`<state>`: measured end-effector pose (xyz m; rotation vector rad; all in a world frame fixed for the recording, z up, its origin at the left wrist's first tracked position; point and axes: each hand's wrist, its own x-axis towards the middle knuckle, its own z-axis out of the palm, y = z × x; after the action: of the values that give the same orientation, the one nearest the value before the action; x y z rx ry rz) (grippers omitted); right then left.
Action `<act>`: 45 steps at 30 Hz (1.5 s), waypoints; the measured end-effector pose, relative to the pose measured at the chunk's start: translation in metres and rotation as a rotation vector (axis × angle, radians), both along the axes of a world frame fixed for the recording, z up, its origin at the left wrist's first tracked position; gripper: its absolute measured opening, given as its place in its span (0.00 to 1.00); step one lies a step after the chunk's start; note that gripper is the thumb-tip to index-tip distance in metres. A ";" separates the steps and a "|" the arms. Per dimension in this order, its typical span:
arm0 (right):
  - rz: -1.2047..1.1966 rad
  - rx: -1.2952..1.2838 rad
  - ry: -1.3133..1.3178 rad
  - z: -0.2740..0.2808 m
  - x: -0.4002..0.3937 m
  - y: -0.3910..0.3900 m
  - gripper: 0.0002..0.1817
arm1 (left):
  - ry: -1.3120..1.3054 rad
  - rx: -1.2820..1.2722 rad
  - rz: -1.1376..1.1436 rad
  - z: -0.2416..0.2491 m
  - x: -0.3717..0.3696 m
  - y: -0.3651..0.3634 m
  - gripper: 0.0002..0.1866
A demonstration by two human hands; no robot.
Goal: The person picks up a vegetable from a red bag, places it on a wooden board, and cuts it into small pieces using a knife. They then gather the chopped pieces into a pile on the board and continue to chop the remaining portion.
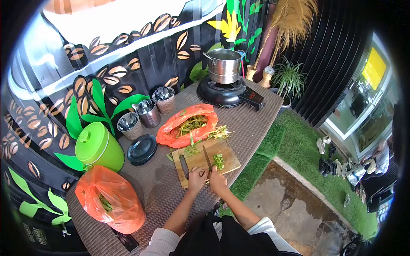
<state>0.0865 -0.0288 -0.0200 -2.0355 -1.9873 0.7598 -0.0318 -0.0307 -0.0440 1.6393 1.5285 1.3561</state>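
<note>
My right hand point(217, 180) is closed around the handle of a knife point(207, 157), whose blade points away from me over a wooden cutting board point(198, 161). Close beside it, my left hand point(197, 177) rests at the near edge of the board with its fingers curled together; I cannot tell what is in them. Chopped greens point(218, 161) lie in a small pile right of the blade. Some loose leaves point(191, 149) are at the board's far edge, by an open orange plastic bag point(168, 134) filled with leafy stems point(193, 124).
A pot point(224, 68) stands on a portable gas stove point(222, 91) at the far end. Along the wall are metal cups of cutlery point(148, 114), dark plates point(142, 149) and a green lidded bucket point(99, 147). A second orange bag point(112, 200) and a phone point(125, 241) are at near left.
</note>
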 end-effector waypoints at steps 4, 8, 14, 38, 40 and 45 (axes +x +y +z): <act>0.089 -0.026 0.023 0.006 0.011 0.015 0.17 | -0.067 -0.061 0.021 -0.010 0.001 0.003 0.10; 0.093 0.063 -0.061 0.011 0.002 -0.011 0.16 | -0.080 0.013 0.057 -0.017 0.001 0.005 0.13; 0.039 0.006 0.006 -0.001 0.000 0.007 0.17 | -0.032 -0.006 0.045 -0.016 0.002 0.002 0.15; 0.023 0.040 -0.006 -0.004 -0.001 -0.012 0.16 | -0.108 -0.018 0.048 -0.010 0.000 0.003 0.06; 0.003 0.054 -0.019 -0.003 0.002 -0.011 0.17 | -0.071 -0.005 0.073 -0.011 0.000 0.003 0.06; -0.015 0.071 -0.071 -0.003 0.013 -0.005 0.19 | -0.011 -0.077 0.095 -0.011 0.002 0.011 0.05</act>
<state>0.0995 -0.0343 -0.0234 -2.0619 -2.0034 0.6128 -0.0294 -0.0198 -0.0551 1.5274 1.6499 1.3356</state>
